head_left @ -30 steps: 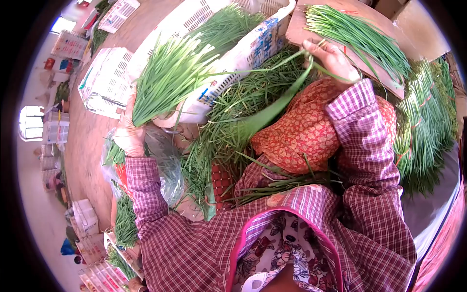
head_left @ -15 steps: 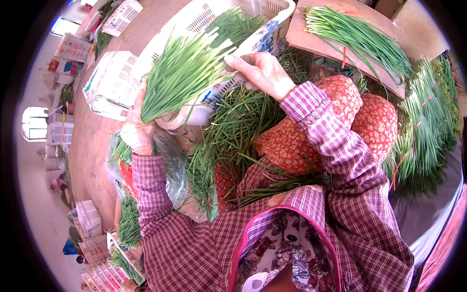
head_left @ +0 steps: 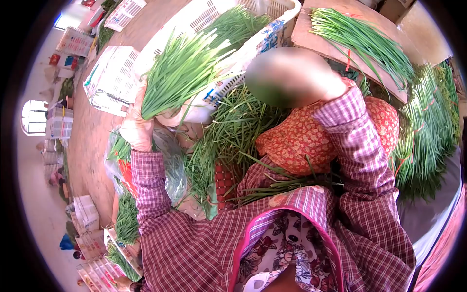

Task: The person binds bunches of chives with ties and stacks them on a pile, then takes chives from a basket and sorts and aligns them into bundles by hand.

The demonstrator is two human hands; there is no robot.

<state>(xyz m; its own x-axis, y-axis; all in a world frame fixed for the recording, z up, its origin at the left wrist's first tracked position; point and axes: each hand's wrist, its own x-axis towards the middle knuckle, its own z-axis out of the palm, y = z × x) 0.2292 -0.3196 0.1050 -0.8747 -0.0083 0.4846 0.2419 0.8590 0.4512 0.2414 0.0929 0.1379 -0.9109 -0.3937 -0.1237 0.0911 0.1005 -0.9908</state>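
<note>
A thick bunch of green stalks (head_left: 182, 73) lies in my left hand (head_left: 137, 124), whose fingers wrap round its lower left side. Its pale ends point up and right, over the white basket. My right hand (head_left: 296, 78) is apart from the bunch, above the red flowered cloth (head_left: 296, 141); its fingers are blurred out, and what they hold, if anything, cannot be made out. Between my arms is a heap of loose green stalks (head_left: 243, 114).
The white basket (head_left: 292, 12) with more greens stands ahead. A board (head_left: 304, 34) bears a tied bunch at the upper right. Banded bunches (head_left: 423, 131) are stacked at the right. A clear plastic bag (head_left: 172, 170) lies by my left forearm, and a white crate (head_left: 114, 78) stands beyond.
My right hand has left the pale ends of the bunch and moved to the right, over the flowered cloth. My left hand still holds the bunch in nearly the same place.
</note>
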